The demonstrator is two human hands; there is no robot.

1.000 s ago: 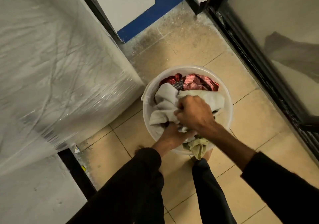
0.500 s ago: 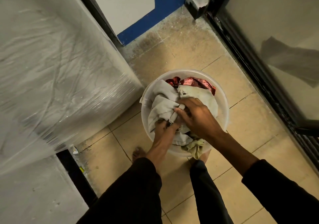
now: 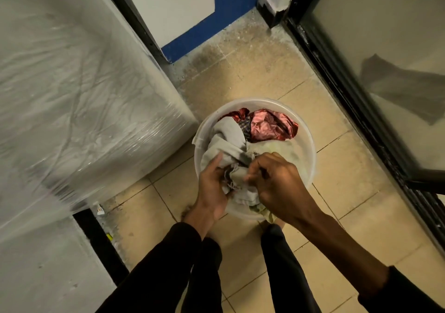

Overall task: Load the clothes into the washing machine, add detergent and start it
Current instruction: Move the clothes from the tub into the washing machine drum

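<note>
Item: 1 round translucent white tub (image 3: pixel 309 144), standing on a beige tiled floor (image 3: pixel 344 168) just in front of the person's feet. Contents: grey cloth (image 3: pixel 228 141) at the left and near side, red and pink satin fabric (image 3: pixel 272 124) at the far side, a checked piece partly visible between them, a pale green piece (image 3: pixel 266 212) hanging over the near rim. Left hand (image 3: pixel 212 187): fingers curled round the grey cloth at the tub's near edge. Right hand (image 3: pixel 277 182): clenched on the same bundle from above, knuckles up. Adjacent: 1 large white appliance wrapped in plastic film (image 3: pixel 79 100), left of the tub; glass door with black frame (image 3: pixel 385 76), right.
</note>
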